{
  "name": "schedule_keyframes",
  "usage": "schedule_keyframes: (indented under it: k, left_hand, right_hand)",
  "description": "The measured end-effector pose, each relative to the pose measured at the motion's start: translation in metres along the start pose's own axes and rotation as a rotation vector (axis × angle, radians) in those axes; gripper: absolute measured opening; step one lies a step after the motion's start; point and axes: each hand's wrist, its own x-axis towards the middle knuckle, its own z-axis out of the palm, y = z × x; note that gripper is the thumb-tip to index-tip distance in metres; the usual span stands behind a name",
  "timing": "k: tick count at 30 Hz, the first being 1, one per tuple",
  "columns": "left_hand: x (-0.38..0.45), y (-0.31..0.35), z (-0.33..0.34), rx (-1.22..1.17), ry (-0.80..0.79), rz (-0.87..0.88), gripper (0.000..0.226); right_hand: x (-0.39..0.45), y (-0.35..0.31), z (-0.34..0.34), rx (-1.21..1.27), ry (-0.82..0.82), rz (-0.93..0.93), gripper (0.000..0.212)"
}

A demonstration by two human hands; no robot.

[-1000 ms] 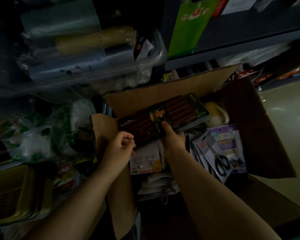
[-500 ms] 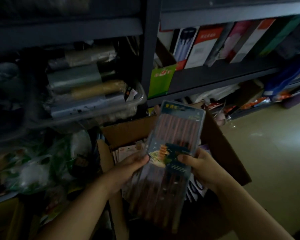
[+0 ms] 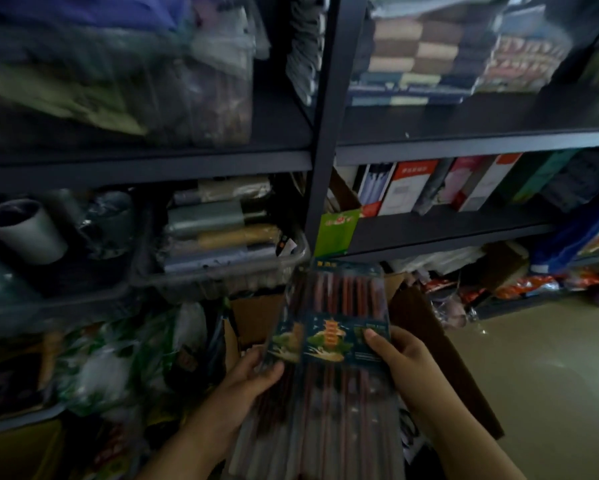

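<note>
Two clear flat packs of long brown chopsticks (image 3: 339, 306) with dark blue picture labels are held upright in front of me, one overlapping the other. My left hand (image 3: 249, 379) grips the left edge of the packs, thumb on the front. On the right edge, my right hand (image 3: 402, 358) grips them with its thumb over the blue label. Behind and below the packs stands an open cardboard box (image 3: 426, 327), mostly hidden by them.
A dark metal shelf unit (image 3: 322, 157) fills the view, with boxed goods (image 3: 408, 188), folded cloths (image 3: 415, 53), a clear bin of rolls (image 3: 218, 258) and a grey cup (image 3: 24, 230). Bagged items (image 3: 104, 362) lie low left. Bare floor (image 3: 547, 375) is at right.
Both hands lifted the chopstick packs out of the cardboard box and turned them upright. My view rose from the box to the shelves, and the packs now fan apart slightly.
</note>
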Motion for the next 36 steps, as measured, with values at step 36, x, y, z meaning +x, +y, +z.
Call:
schedule_keyframes:
  k: [36]
  left_hand:
    - [-0.196, 0.286, -0.091, 0.165, 0.655, 1.137, 0.009]
  right_hand:
    - [-0.083, -0.259, 0.188, -0.078, -0.249, -1.017, 0.037]
